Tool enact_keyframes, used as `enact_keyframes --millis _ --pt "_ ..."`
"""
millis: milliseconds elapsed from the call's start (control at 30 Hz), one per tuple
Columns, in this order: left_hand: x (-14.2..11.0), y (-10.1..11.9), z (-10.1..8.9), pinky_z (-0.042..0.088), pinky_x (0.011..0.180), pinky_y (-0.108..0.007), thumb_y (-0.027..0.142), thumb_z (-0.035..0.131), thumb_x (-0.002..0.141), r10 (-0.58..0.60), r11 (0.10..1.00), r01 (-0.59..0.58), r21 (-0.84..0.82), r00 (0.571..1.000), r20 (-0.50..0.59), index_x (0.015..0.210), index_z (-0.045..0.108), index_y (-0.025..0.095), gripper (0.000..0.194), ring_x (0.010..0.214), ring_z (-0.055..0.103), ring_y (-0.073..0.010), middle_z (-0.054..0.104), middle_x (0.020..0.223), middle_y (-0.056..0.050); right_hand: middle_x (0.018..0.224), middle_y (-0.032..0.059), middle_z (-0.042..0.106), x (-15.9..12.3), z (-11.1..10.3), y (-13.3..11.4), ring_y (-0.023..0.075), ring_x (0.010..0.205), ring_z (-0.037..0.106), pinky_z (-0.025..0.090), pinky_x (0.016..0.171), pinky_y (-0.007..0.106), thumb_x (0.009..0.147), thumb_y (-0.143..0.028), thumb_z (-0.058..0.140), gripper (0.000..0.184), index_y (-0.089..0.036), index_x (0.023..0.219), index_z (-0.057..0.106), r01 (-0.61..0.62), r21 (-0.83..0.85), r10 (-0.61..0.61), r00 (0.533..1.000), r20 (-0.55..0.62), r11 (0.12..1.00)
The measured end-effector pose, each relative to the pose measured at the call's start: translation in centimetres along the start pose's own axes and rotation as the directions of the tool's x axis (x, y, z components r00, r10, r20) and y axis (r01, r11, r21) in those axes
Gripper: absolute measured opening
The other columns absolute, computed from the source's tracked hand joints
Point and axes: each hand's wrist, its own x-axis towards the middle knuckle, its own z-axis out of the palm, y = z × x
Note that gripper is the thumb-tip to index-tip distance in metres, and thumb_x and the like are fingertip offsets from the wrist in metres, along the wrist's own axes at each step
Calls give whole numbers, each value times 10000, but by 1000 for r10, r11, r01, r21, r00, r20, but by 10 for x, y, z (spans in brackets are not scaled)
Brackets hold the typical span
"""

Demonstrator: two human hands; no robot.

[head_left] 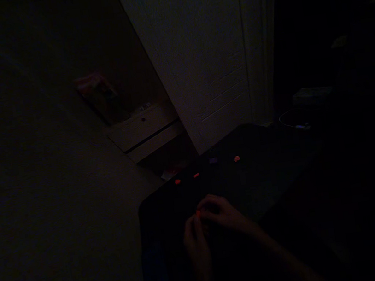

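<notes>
The scene is very dark. My left hand (pixel 195 236) and my right hand (pixel 218 211) meet over the near left part of a dark table (pixel 249 180). Between their fingertips is a small bright orange-red piece (pixel 198 213), too small and dim for its kind to show. Both hands pinch it. On the table beyond lie a small orange-red lump (pixel 177 182), a short orange-red bar (pixel 196 175) and another orange-red lump (pixel 237 158). A dim purple block (pixel 213 160) rests near the far edge.
Behind the table stands a pale door (pixel 208 63). Left of it is a drawer unit (pixel 151 129) with a colourful object (pixel 96 90) on top. A pale wall (pixel 59 200) fills the left side. At the right, a white cable (pixel 286 123) lies near a pale box (pixel 311 93).
</notes>
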Motion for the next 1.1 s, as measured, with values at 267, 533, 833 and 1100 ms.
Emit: enact_keyframes --millis 267,533,833,1100 --pt "-1 3 0 503 594 -295 792 581 773 -19 1000 19 -14 1000 3 856 707 146 664 616 604 -179 659 688 -54 938 44 715 1 -1 4 191 897 669 505 818 308 897 -320 713 140 -193 931 759 26 -12 -26 1000 -4 1000" --pt "0 5 1 512 599 -303 794 624 735 4 1000 -4 -28 1000 -8 827 715 151 656 618 613 -182 678 707 -67 912 36 717 2 0 4 188 881 668 507 829 311 886 -274 716 88 -200 898 762 12 -6 -12 1000 -22 1000" --pt "1 3 1 516 596 -310 806 628 717 -9 1000 9 -25 1000 -7 830 718 147 675 622 619 -189 682 714 -75 901 38 717 1 -1 2 194 874 668 506 815 311 895 -281 705 103 -197 879 763 -10 -6 9 1000 -21 1000" --pt "-1 4 1 510 588 -302 810 625 717 -25 1000 25 -18 1000 -1 854 719 147 684 625 626 -186 695 745 -81 899 37 715 1 -1 1 192 871 668 503 804 306 907 -282 694 111 -197 869 754 1 -23 -2 1000 -13 1000"
